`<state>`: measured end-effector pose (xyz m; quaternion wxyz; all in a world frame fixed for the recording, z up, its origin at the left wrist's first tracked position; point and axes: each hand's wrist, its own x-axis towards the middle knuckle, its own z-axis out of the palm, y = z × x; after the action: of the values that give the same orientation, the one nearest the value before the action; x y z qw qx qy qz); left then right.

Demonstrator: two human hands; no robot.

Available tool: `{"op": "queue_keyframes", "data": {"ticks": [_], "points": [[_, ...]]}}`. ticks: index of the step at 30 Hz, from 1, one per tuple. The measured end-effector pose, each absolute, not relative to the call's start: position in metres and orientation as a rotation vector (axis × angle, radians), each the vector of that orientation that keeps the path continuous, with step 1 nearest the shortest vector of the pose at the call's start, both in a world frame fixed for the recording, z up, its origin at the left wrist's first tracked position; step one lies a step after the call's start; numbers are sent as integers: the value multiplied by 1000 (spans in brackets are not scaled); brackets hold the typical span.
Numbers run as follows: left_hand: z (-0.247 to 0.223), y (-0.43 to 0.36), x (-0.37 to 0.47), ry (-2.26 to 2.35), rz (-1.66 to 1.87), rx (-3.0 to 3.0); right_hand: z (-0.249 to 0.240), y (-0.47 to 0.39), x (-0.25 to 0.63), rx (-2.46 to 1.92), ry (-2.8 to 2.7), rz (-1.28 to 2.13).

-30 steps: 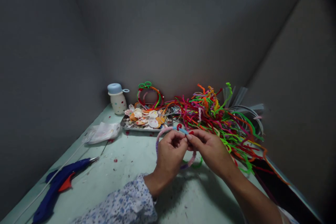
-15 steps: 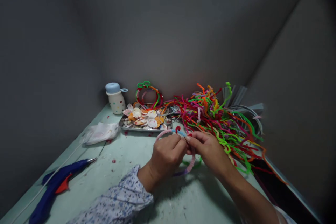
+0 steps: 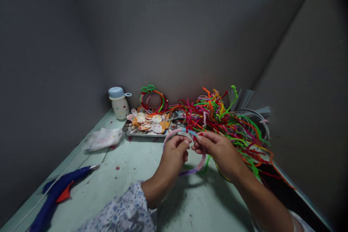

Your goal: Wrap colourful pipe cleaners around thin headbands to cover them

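Observation:
A headband (image 3: pixel 170 133) wrapped in pink, blue and purple fuzzy pipe cleaner is held up over the table. My right hand (image 3: pixel 219 148) pinches its blue stretch, where a short red pipe cleaner (image 3: pixel 187 131) is wound on. My left hand (image 3: pixel 174 154) overlaps the band's left side, thumb and index finger pressed together. What those fingertips hold, if anything, is too small to tell. Part of the band is hidden behind both hands.
Behind my hands lies a metal tray (image 3: pixel 146 135) of petal-shaped pieces, with finished-looking hoops (image 3: pixel 152 98) on it. A pile of pipe cleaners (image 3: pixel 217 112) spreads at right. At left are a blue glue gun (image 3: pixel 65 185), a plastic bag (image 3: pixel 104 139) and a bottle (image 3: pixel 119 107).
My left hand has turned and drawn slightly away from my right fingertips, baring more of the headband's top. My right hand stays at the blue stretch.

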<state>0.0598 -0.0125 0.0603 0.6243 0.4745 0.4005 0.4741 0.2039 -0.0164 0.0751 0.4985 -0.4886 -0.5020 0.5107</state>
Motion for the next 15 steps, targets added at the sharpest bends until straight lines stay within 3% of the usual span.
{"op": "queue_keyframes", "data": {"ticks": [15], "points": [[71,-7,51,709,815,662,78,-21,199,-1230,-1333,1131]]}}
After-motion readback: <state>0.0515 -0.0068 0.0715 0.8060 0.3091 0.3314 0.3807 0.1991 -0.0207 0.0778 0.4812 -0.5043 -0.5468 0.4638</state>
